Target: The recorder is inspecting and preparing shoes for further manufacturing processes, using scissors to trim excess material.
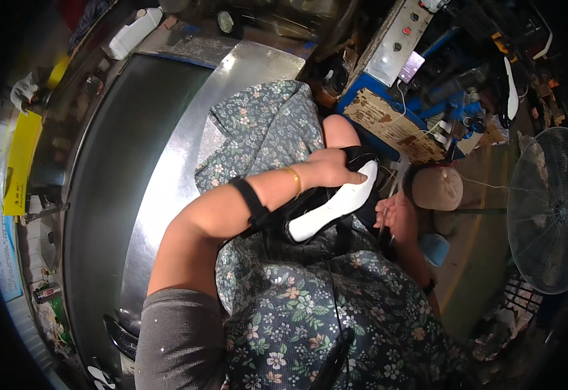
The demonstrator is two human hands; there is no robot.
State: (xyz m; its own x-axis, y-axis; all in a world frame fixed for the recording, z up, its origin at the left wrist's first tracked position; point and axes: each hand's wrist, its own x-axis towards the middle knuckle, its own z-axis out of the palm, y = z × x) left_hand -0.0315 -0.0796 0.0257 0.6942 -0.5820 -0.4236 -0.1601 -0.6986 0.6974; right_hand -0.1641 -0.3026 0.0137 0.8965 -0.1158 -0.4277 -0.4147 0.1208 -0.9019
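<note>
A black shoe (330, 212) lies sole up over my lap, its long white bottom facing me and slanting from lower left to upper right. My left hand (333, 170) grips its upper end, the thumb pressed on the white face. Just right of the shoe, my right hand (393, 216) is curled around a thin metal tool (394, 180); the tool's kind is hard to make out. Flower-patterned cloth (277, 312) covers my body and lap beneath the shoe.
A dark belt (111, 169) with a shiny metal edge (167, 175) runs along my left, a black shoe (121, 338) near its lower end. At upper right stands a blue machine (378, 123) with a control panel. A round fan (550, 209) and a stool (437, 188) are at right.
</note>
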